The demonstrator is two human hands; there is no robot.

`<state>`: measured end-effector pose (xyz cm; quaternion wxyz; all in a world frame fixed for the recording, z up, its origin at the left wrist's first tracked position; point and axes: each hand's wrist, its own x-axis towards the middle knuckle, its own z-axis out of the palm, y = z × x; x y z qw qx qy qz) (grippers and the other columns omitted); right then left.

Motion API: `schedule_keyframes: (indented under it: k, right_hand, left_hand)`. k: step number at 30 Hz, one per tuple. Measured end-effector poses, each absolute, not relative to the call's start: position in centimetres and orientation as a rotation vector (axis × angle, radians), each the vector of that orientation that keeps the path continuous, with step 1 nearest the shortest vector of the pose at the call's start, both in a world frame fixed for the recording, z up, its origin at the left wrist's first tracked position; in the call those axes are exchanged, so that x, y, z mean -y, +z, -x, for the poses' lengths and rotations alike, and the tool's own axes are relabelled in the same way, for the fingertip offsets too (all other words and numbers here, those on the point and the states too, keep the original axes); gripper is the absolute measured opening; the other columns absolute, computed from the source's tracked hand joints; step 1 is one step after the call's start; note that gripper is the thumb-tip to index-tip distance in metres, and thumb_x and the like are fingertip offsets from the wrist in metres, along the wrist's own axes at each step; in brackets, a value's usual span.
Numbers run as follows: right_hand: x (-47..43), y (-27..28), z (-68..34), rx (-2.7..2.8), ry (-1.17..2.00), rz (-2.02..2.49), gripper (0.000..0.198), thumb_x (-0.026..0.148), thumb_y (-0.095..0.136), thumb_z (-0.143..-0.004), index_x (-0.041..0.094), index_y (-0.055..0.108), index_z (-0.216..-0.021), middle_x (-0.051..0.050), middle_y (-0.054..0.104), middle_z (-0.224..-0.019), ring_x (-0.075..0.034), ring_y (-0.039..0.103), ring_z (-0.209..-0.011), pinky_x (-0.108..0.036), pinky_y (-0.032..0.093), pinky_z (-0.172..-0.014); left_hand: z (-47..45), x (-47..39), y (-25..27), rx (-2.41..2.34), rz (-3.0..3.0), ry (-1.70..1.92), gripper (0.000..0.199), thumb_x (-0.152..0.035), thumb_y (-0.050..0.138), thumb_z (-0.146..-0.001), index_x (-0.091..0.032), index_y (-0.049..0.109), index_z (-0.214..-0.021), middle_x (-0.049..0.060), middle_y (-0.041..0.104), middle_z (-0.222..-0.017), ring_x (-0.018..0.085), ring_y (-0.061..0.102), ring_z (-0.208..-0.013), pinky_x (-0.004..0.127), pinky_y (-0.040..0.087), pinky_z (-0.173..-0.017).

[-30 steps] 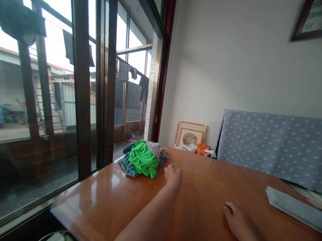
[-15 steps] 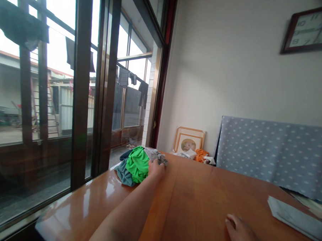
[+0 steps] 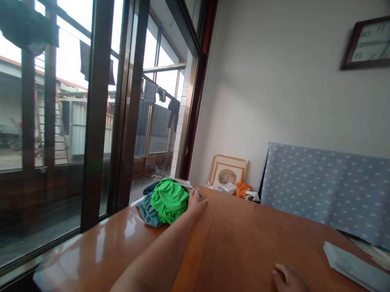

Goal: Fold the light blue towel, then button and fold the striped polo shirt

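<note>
A clothes pile (image 3: pixel 167 203) is lying beside the fingers of the left hand (image 3: pixel 197 205).
Teal cloth (image 3: pixel 149 212) and green garment (image 3: pixel 169 199) are lying left of the fingers; striped cloth (image 3: pixel 185 183) is lying at their tips, clamped or not I cannot tell. Pinching only the stripes should be keeping the green undisturbed. Right hand (image 3: pixel 290 283) is showing over the desk (image 3: pixel 244 243), closure unclear.

Daylight through windows (image 3: pixel 77 125) at left, tabletop (image 3: pixel 244 230) glare, soft blur
</note>
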<state>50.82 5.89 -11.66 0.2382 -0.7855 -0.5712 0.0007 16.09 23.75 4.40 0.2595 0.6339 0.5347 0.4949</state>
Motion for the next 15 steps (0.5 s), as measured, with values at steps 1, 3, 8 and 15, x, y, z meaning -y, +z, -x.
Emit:
schedule_keyframes:
  k: [1, 3, 8, 15]
  right_hand:
    - [-5.8, -11.6, -50.7, 1.559, 0.000, 2.152, 0.041, 0.041, 0.039, -0.090, 0.021, 0.066, -0.112, -0.014, 0.069, -0.124, -0.028, 0.064, -0.117, -0.038, 0.047, -0.101]
    - [-5.7, -11.4, -50.6, 1.554, -0.002, 2.147, 0.041, 0.042, 0.038, -0.090, 0.021, 0.066, -0.112, -0.014, 0.068, -0.125, -0.028, 0.065, -0.116, -0.039, 0.048, -0.101]
    - [-5.3, -11.0, -50.2, 1.566, 0.002, 2.142, 0.041, 0.042, 0.038, -0.091, 0.021, 0.066, -0.111, -0.014, 0.068, -0.126, -0.028, 0.064, -0.116, -0.040, 0.047, -0.102]
    - [-4.2, -8.8, -48.3, 1.541, 0.013, 2.142, 0.036, 0.039, 0.039, -0.091, 0.024, 0.068, -0.105, -0.010, 0.072, -0.116, -0.026, 0.067, -0.109, -0.036, 0.048, -0.097]
  left_hand:
    - [-16.6, -23.4, 4.6, -1.406, -1.743, 1.326, 0.071, -0.030, 0.069, -0.072, -0.014, 0.049, -0.138, 0.015, 0.036, -0.156, 0.031, 0.029, -0.147, 0.033, 0.022, -0.121]
    - [-17.6, -22.4, 5.1, -1.312, -1.800, 1.288, 0.073, -0.034, 0.070, -0.073, -0.012, 0.050, -0.140, 0.016, 0.036, -0.156, 0.031, 0.030, -0.147, 0.032, 0.022, -0.122]
    - [-20.0, -18.6, 6.0, -1.063, -1.935, 1.157, 0.075, -0.047, 0.071, -0.075, -0.011, 0.056, -0.139, 0.016, 0.041, -0.154, 0.031, 0.036, -0.144, 0.032, 0.025, -0.121]
    - [-21.5, -10.0, 7.0, -0.562, -2.130, 0.808, 0.063, -0.060, 0.069, -0.077, -0.017, 0.069, -0.122, 0.011, 0.063, -0.129, 0.029, 0.059, -0.116, 0.037, 0.045, -0.103]
